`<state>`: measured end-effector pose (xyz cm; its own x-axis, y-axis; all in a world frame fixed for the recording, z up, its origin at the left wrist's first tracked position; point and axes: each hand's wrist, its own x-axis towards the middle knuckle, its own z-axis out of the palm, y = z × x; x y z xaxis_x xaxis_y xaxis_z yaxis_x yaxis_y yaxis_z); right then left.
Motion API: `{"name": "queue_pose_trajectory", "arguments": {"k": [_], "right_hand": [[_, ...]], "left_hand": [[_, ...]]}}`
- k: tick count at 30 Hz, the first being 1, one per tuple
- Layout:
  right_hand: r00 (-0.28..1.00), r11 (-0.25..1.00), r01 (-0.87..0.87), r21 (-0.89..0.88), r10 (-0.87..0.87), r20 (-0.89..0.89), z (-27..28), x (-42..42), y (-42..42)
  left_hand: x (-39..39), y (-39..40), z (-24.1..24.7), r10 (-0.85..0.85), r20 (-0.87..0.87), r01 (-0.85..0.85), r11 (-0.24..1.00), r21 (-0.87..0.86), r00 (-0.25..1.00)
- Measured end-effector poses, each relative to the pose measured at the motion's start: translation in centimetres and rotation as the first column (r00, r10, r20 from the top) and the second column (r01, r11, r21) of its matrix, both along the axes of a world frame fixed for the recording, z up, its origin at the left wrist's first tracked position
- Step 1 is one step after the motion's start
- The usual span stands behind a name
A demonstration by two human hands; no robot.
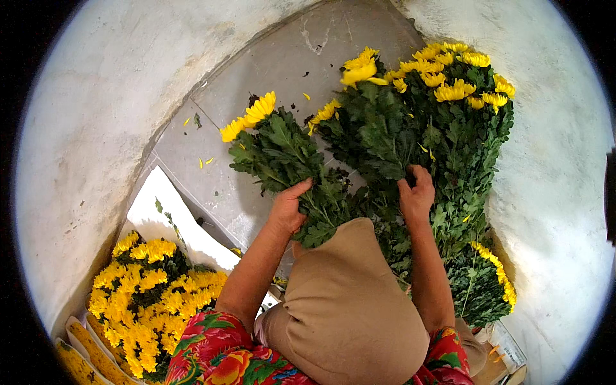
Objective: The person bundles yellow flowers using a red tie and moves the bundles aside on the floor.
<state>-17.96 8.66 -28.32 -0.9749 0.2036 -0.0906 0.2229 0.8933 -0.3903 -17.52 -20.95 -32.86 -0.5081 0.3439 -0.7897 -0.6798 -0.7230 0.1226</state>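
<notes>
My left hand (290, 207) is closed round the leafy stems of a few yellow chrysanthemums (260, 109), whose blooms point to the upper left. Over at the right, my right hand (417, 195) grips the stems of another yellow chrysanthemum (360, 72), its blooms blurred. Beneath and beside that hand lies a large heap of leafy yellow chrysanthemums (452, 91), reaching down along the right side. My knee in brown trousers (356, 298) comes between my forearms and hides part of the stems.
Bunched yellow chrysanthemums (139, 298) stand at lower left by a white sheet (163, 211) and yellow wrapped bundles (91, 351). A further bunch (500, 274) and a carton (507, 346) are at lower right. Pale walls (96, 96) flank the grey tiled floor (269, 62), which has loose petals and leaves.
</notes>
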Motion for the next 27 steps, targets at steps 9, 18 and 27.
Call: {"name": "queue_pose_trajectory", "arguments": {"k": [9,18,27], "right_hand": [[0.997,0.94,0.045,-0.337,-0.064,-0.043,1.8,3.8,-6.7],[0.967,0.888,-0.194,-0.416,0.101,-0.234,-0.1,5.4,-10.1],[0.97,0.869,-0.232,-0.437,0.173,-0.171,1.0,6.0,-9.4]], "left_hand": [[-0.4,1.1,1.1,-0.035,0.025,0.035,0.999,-0.012,0.999],[0.5,1.8,2.0,-0.023,0.155,0.053,0.981,-0.189,0.988],[3.5,1.6,1.3,-0.149,-0.236,0.057,0.932,-0.357,0.96]]}}
